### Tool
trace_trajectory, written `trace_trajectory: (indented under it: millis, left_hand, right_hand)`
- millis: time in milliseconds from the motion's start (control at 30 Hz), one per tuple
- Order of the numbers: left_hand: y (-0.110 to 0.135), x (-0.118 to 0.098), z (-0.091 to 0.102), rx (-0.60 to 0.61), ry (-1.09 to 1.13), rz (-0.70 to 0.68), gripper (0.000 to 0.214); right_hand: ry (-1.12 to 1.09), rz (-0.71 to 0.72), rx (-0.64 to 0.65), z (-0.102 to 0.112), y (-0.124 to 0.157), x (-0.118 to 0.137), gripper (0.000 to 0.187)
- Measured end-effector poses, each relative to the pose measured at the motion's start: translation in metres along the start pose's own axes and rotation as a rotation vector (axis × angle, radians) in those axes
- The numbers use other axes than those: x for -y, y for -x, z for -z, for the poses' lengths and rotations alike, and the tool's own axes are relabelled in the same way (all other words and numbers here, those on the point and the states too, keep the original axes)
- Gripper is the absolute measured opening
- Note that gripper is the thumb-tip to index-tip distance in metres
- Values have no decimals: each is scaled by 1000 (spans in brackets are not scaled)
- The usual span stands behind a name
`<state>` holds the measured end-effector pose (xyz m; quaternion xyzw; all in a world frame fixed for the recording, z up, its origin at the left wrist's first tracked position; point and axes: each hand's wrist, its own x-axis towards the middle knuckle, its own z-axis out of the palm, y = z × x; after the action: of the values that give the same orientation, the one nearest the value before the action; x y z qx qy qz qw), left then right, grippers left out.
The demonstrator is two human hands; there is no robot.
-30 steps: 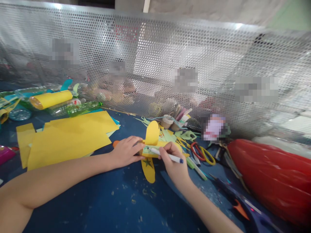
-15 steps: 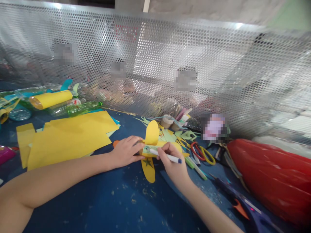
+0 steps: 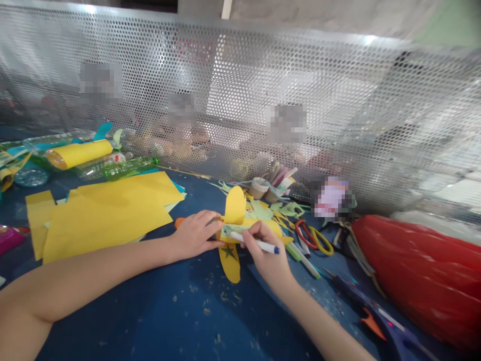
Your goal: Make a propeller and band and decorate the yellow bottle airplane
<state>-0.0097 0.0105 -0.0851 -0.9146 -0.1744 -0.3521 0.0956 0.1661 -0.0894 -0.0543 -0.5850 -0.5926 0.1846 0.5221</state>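
Observation:
A small yellow paper plane (image 3: 233, 215) lies on the blue table (image 3: 158, 311), with one wing standing up and the other flat, bearing a green star. My left hand (image 3: 194, 233) is closed around the plane's body at its left end and steadies it. My right hand (image 3: 265, 250) pinches a white marker with a blue cap (image 3: 255, 243). The marker's tip rests on a pale green strip on the plane's side.
Yellow paper sheets (image 3: 101, 213) lie to the left, with a yellow-wrapped bottle (image 3: 77, 153) and green plastic bottles (image 3: 120, 168) behind. Red-and-yellow scissors (image 3: 313, 236), paper scraps, a purple glue gun (image 3: 376, 316) and a red bag (image 3: 421, 273) lie right. A perforated metal screen (image 3: 263, 90) stands behind.
My right hand and the marker have shifted slightly left along the plane's side. My left hand and the plane have stayed in place.

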Motion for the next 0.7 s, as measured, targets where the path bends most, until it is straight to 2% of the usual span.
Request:
trace_trajectory:
  millis: [700]
  left_hand:
    - [0,0,1,-10,2,2,40]
  right_hand:
    - [0,-17,34,-1,1,1,25]
